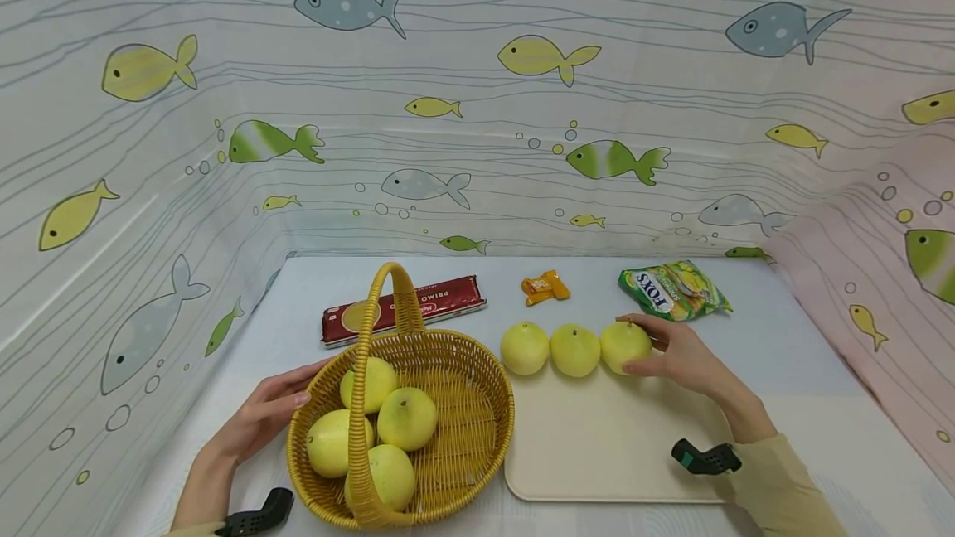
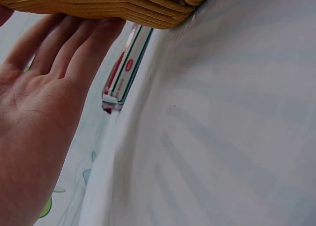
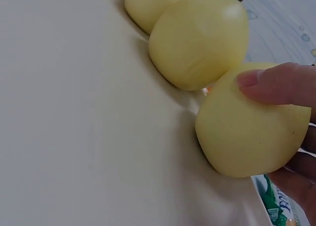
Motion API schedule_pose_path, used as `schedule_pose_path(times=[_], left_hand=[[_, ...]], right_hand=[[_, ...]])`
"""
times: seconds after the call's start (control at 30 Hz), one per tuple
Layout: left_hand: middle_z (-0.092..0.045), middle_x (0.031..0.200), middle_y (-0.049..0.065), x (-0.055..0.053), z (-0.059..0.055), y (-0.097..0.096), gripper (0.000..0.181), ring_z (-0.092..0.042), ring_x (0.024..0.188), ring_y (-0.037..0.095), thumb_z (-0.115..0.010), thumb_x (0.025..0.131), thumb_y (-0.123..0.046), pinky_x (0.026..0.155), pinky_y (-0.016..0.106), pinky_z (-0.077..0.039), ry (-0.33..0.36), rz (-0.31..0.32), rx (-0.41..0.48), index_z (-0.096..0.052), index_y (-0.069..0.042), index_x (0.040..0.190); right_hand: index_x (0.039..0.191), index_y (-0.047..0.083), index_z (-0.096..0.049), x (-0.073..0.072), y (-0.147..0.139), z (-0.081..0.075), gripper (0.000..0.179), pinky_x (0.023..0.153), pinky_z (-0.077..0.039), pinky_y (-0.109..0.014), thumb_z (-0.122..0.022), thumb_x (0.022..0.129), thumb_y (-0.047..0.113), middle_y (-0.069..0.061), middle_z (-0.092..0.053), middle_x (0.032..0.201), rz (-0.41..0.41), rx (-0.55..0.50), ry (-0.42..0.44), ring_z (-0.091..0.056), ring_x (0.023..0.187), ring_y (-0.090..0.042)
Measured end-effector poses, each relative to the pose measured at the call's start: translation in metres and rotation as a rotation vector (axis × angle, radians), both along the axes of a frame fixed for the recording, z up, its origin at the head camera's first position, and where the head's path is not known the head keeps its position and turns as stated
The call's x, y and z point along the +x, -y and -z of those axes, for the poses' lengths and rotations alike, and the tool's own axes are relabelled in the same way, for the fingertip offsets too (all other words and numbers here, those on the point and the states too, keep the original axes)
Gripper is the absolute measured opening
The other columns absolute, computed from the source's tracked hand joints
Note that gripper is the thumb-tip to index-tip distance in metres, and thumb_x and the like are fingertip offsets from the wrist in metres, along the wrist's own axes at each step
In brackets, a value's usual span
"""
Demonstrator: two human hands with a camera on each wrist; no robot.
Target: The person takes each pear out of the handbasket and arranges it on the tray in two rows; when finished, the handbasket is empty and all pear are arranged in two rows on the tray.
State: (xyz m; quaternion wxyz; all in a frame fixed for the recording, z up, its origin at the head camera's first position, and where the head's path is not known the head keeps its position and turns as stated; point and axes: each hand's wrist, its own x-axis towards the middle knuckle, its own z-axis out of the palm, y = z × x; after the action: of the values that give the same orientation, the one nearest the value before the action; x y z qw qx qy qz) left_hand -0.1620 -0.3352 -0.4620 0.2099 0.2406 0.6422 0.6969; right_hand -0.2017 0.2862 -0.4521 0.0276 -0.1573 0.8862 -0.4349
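Note:
At the left, my left hand (image 1: pixel 263 411) rests against the outer side of a yellow wicker basket (image 1: pixel 507 404), its fingers fairly straight along the woven wall (image 2: pixel 98 4). Several yellow pears (image 1: pixel 406 419) lie in the basket's left half, under its tall handle. My right hand (image 1: pixel 682 355) holds the rightmost pear (image 3: pixel 252 127) of a row of three, thumb on its near side and fingers round its far side. The middle pear (image 1: pixel 574 350) and the left pear (image 1: pixel 525 348) sit beside it along the far edge of a cream tray (image 1: pixel 597 454).
Behind the basket lies a dark red biscuit packet (image 1: pixel 440 298). A small orange wrapped snack (image 1: pixel 545 287) and a green Fox's bag (image 1: pixel 675 290) lie farther back, beyond the tray. Fish-patterned cloth walls (image 1: pixel 477 106) enclose the table at the back and sides.

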Motion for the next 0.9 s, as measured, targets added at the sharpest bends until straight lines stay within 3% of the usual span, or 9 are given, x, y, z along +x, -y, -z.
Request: schedule_pose_path(times=[0.2, 0.37, 0.43, 0.6, 0.9], left_hand=[[-0.05, 0.151, -0.007, -0.0008, -0.0005, -0.0001, 0.053, -0.047, 0.137, 0.004, -0.027, 0.101, 0.004, 0.107, 0.02, -0.041, 0.01, 0.008, 0.017, -0.028, 0.006, 0.154], [-0.051, 0.15, -0.007, -0.0015, -0.0007, -0.0004, 0.052, -0.047, 0.137, 0.004, -0.028, 0.101, 0.004, 0.107, 0.019, -0.041, 0.006, 0.006, 0.01, -0.028, 0.007, 0.154], [-0.051, 0.15, -0.007, -0.0017, -0.0004, -0.0001, 0.052, -0.047, 0.137, 0.004, -0.028, 0.101, 0.004, 0.107, 0.019, -0.041, -0.001, 0.008, 0.01, -0.028, 0.007, 0.154], [-0.051, 0.15, -0.007, -0.0017, -0.0001, 0.0004, 0.052, -0.047, 0.137, 0.004, -0.028, 0.101, 0.004, 0.107, 0.019, -0.04, -0.002, 0.006, 0.006, -0.028, 0.007, 0.154], [-0.051, 0.15, -0.008, -0.0014, 0.0009, 0.0008, 0.052, -0.047, 0.137, 0.004, -0.028, 0.101, 0.004, 0.107, 0.018, -0.039, -0.002, -0.002, -0.001, -0.028, 0.008, 0.153]], right_hand=[[0.14, 0.007, -0.057, 0.0007, 0.0009, -0.0013, 0.072, 0.102, -0.041, -0.016, -0.087, 0.077, 0.026, -0.009, -0.061, 0.137, -0.024, 0.008, -0.003, -0.053, 0.126, -0.028], [0.141, 0.006, -0.056, 0.0017, 0.0009, -0.0027, 0.074, 0.108, -0.044, -0.036, -0.087, 0.078, 0.026, -0.01, -0.061, 0.137, -0.027, 0.018, 0.004, -0.052, 0.128, -0.031], [0.142, 0.006, -0.055, 0.0017, 0.0006, -0.0034, 0.074, 0.108, -0.045, -0.038, -0.087, 0.078, 0.026, -0.01, -0.061, 0.138, -0.03, 0.012, 0.003, -0.051, 0.129, -0.031], [0.141, 0.005, -0.056, 0.0003, -0.0008, -0.0021, 0.072, 0.103, -0.041, -0.014, -0.085, 0.079, 0.028, -0.008, -0.062, 0.137, -0.034, -0.004, -0.012, -0.051, 0.131, -0.032], [0.138, 0.004, -0.058, 0.0014, -0.0003, -0.007, 0.066, 0.103, -0.04, -0.01, -0.084, 0.082, 0.028, -0.015, -0.062, 0.137, -0.006, -0.045, -0.014, -0.053, 0.131, -0.037]])
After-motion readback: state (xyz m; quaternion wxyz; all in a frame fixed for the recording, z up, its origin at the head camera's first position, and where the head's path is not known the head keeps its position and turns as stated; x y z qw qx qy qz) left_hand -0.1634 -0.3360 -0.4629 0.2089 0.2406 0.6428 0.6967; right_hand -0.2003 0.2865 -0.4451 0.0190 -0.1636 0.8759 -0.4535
